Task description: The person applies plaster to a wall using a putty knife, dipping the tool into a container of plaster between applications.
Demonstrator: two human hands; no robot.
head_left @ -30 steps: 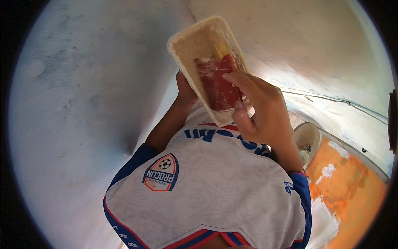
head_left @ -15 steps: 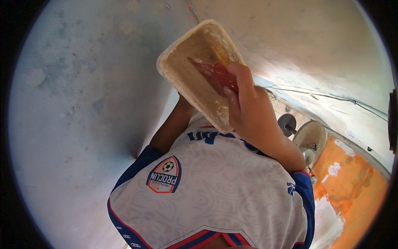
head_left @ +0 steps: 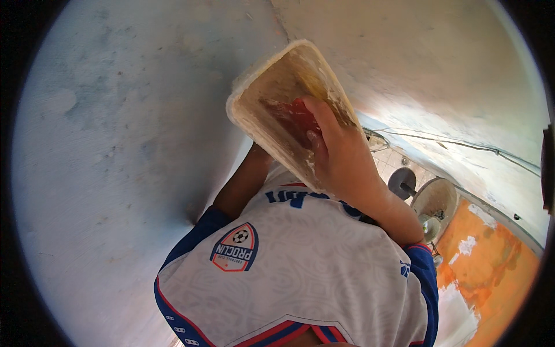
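A worn, rectangular plastic tub (head_left: pixel 274 151), smeared with a beige paste, is held up tilted in front of my chest. My right hand (head_left: pixel 344 153) reaches over its near right rim, fingers closed around a red flat scraper (head_left: pixel 298 120). The scraper's blade is inside the tub, close to the coated inner wall. A yellow patch (head_left: pixel 315 87) shows along the inner right side; whether it is paste or a tool I cannot make out. My left forearm (head_left: pixel 243 179) runs up behind the tub, which hides my left hand.
A bluish, patchy wall (head_left: pixel 115 144) rises close on the left and meets a beige wall (head_left: pixel 404 58). Cables (head_left: pixel 451 140) run along the right wall. Lower right are a round table (head_left: pixel 436 196) with a cup (head_left: pixel 429 227), a dark round disc (head_left: pixel 402 183) and a peeling orange surface (head_left: pixel 485 254).
The tub has shifted slightly right and down in the picture. My right hand has pushed further into it, and the scraper sits deeper inside.
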